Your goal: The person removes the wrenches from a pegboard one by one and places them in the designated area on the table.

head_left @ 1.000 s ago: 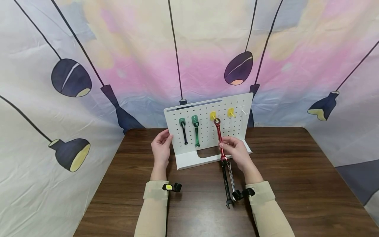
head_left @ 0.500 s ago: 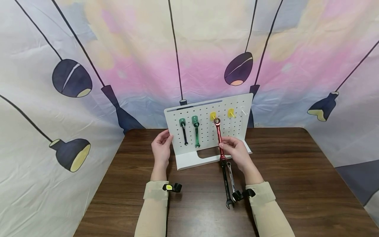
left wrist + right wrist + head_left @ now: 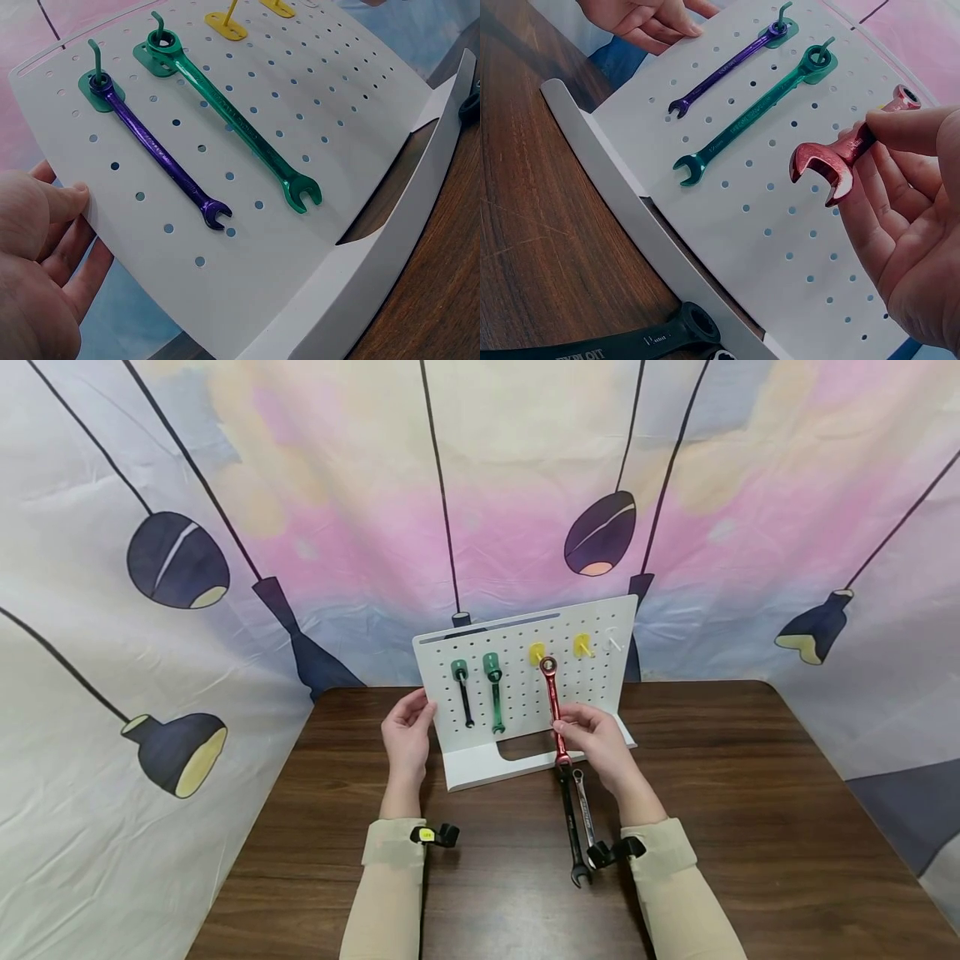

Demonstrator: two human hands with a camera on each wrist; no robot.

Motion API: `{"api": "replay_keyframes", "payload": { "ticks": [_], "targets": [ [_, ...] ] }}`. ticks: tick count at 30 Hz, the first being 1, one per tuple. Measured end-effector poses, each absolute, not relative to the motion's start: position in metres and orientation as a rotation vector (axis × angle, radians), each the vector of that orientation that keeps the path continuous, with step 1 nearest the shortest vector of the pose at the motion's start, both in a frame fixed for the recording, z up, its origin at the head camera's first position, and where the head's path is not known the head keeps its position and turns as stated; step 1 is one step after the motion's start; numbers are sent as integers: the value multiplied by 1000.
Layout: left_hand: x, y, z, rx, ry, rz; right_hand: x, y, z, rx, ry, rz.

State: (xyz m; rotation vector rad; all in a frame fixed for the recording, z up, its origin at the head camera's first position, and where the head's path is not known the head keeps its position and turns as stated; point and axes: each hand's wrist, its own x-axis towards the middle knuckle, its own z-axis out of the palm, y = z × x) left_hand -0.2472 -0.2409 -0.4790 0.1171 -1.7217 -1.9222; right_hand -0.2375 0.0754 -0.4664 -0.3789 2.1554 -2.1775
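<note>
My left hand (image 3: pixel 406 739) grips the left edge of a white pegboard (image 3: pixel 517 693), thumb in front and fingers behind it. A red combination wrench (image 3: pixel 553 697) is held upright between the thumb and fingers of my right hand (image 3: pixel 600 747). Its ring end is up by a yellow hook (image 3: pixel 536 650); whether they touch cannot be told. Its open end points down in the right wrist view. From green hooks on the board's left side hang a purple wrench (image 3: pixel 154 146) and a longer green wrench (image 3: pixel 232 116).
A black wrench (image 3: pixel 572 827) and a smaller silver wrench (image 3: pixel 584 806) lie on the brown wooden table (image 3: pixel 300 860) before the board. Another yellow hook (image 3: pixel 582 645) and a clear hook (image 3: pixel 614 638) sit at the board's right. A printed cloth (image 3: pixel 337 485) hangs behind.
The head view has shifted very slightly. Both hands, the red wrench and the pegboard stay practically where they were.
</note>
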Motion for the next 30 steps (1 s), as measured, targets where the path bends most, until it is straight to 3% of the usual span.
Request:
{"api": "replay_keyframes", "payload": {
  "ticks": [30],
  "targets": [
    [-248,-241,-478,103,-1724,-1937,-234,79,-470,-397,2062,-2117]
  ]
}}
